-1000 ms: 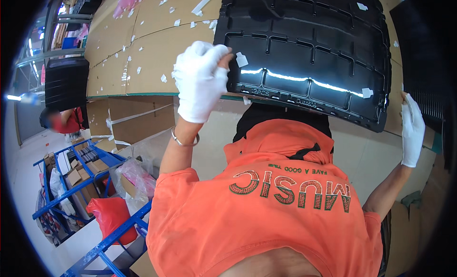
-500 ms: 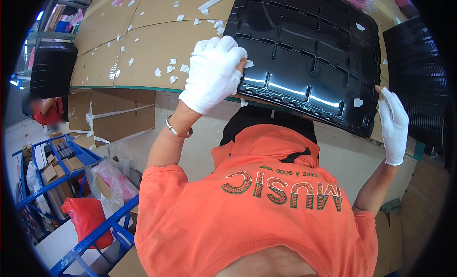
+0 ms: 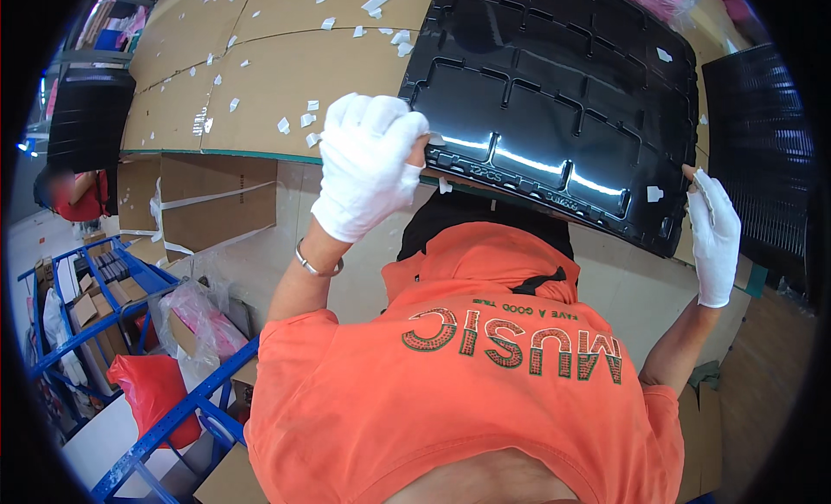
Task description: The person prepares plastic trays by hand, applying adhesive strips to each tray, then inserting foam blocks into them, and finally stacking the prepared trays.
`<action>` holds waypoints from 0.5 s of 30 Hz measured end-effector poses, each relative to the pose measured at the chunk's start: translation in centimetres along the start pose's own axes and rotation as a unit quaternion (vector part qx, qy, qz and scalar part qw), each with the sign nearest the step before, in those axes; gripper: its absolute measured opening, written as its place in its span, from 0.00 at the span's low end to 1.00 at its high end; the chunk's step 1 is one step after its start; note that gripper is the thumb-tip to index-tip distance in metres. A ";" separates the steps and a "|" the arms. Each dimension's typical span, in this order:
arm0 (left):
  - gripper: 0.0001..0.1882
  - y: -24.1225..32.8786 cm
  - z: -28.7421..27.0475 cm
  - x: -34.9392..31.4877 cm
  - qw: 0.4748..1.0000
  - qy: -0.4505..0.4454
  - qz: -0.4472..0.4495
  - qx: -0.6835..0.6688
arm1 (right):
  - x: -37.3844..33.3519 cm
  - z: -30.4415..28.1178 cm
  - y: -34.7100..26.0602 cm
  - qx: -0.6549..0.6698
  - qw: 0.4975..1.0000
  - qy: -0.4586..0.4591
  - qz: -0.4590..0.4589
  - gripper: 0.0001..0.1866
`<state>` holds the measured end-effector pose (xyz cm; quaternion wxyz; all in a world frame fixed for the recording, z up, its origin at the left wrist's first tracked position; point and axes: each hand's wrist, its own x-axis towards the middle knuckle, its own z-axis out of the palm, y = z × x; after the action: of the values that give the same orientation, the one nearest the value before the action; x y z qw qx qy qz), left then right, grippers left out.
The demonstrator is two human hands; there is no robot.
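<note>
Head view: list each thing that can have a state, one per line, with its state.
black plastic panel: lying flat on the table, near edge held at both ends.
left hand: gloved, closed over the panel's near-left edge.
right hand: gloved, at the panel's near-right corner.
cardboard-covered table: strewn with white paper scraps.

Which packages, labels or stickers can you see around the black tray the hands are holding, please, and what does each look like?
Cardboard box: below the table edge, left of the left hand; brown, rectangular, white strapping.
White stickers: small squares on the black tray, one near the right hand.
White scraps: scattered on the cardboard tabletop.
Pink bag: clear plastic, lower left.
Red bag: by the blue rack.
</note>
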<state>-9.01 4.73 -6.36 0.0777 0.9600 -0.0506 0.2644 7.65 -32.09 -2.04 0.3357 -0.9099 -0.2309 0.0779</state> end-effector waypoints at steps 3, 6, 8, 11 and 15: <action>0.10 -0.3 -0.3 -0.8 0.992 0.024 -0.085 -0.086 | 0.8 0.8 -0.1 0.003 0.999 0.014 -0.035 0.13; 0.07 -0.5 -0.4 -0.3 0.924 0.052 -0.230 -0.300 | 2.1 0.9 -1.7 -0.026 0.995 -0.003 -0.098 0.13; 0.07 -0.8 0.2 0.3 0.950 0.035 -0.194 -0.240 | 2.9 1.3 -3.6 -0.030 0.989 -0.029 -0.141 0.13; 0.06 -0.4 0.9 1.7 0.981 0.007 -0.127 -0.148 | 4.2 1.8 -6.9 -0.058 0.976 -0.060 -0.204 0.14; 0.05 0.2 1.6 2.6 0.979 -0.003 -0.146 -0.144 | 5.7 4.5 -10.9 -0.072 0.924 -0.089 -0.365 0.13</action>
<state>-6.03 4.07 -6.40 0.2526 0.9365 0.0525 0.2375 7.32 -19.50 1.67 0.2523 -0.7737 -0.5811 0.0133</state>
